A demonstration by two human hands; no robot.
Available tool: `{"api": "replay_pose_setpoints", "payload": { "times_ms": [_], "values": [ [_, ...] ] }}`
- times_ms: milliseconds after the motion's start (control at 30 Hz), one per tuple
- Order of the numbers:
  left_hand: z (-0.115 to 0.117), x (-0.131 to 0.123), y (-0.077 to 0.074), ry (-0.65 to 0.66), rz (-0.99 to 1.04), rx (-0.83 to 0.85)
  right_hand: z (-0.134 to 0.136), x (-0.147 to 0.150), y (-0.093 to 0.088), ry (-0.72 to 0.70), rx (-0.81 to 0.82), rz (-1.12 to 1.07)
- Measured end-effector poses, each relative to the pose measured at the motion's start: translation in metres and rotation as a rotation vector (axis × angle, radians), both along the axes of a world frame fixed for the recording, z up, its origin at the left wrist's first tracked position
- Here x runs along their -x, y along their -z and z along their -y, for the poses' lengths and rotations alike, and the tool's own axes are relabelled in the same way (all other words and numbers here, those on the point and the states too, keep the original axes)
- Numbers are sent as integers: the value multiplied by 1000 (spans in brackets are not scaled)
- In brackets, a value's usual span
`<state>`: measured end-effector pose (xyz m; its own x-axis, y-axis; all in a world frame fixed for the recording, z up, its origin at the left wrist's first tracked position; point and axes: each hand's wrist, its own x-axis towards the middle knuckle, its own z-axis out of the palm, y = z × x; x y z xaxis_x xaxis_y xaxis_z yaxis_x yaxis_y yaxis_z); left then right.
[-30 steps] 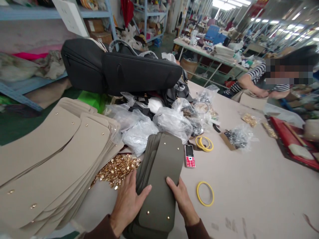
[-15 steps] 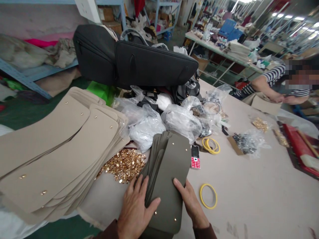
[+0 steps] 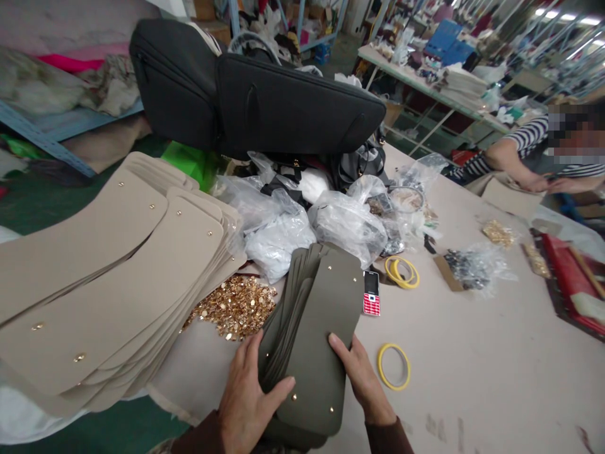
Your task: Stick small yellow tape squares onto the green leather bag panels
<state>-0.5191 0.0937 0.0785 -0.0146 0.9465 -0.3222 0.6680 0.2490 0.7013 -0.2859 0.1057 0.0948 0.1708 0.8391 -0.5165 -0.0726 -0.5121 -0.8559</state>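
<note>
A fanned stack of olive-green leather panels (image 3: 316, 328) with small gold studs lies on the beige table (image 3: 472, 378) in front of me. My left hand (image 3: 246, 394) grips the stack's left edge, thumb on the top panel. My right hand (image 3: 359, 372) holds the right edge, fingers curled on it. A heap of gold studs (image 3: 234, 306) lies just left of the stack.
A big stack of beige panels (image 3: 108, 284) fills the left. Behind are plastic bags (image 3: 345, 227), a black case (image 3: 265, 107), a red-and-white phone (image 3: 371, 293) and yellow rings (image 3: 393, 366). A person in a striped top (image 3: 524, 148) works at the far right by a red tray (image 3: 571, 277).
Both hands have stayed on the green stack; the left hand has slid along its left edge and the panels are fanned slightly more. The camera has shifted a little.
</note>
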Motion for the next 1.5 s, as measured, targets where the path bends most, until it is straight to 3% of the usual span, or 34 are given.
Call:
{"api": "replay_pose_setpoints", "payload": {
  "times_ms": [167, 333, 667, 833, 1000, 1133, 1333, 1500],
  "values": [
    [0, 8, -1, -40, -2, 76, -2, 1, -1, -2, 23, 3],
    [5, 2, -10, 9, 172, 186, -1, -5, 0, 50, 69, 23],
    [-1, 3, -2, -41, 26, 75, -2, -14, 0, 28, 130, 2],
    [4, 1, -7, -58, 99, 202, 0, -21, 7, -3, 130, -75],
    [13, -1, -6, 9, 183, 313, 1, -31, 11, -49, 136, -74],
    [9, 3, 2, -37, 138, 229, 2, -36, 14, -58, 136, -76],
    [17, 0, 12, -3, 53, 128, 1, -38, 16, -41, 144, -108],
    [19, 2, 11, 19, 4, 78, 1, -38, 17, -55, 136, -104]
  ]
}}
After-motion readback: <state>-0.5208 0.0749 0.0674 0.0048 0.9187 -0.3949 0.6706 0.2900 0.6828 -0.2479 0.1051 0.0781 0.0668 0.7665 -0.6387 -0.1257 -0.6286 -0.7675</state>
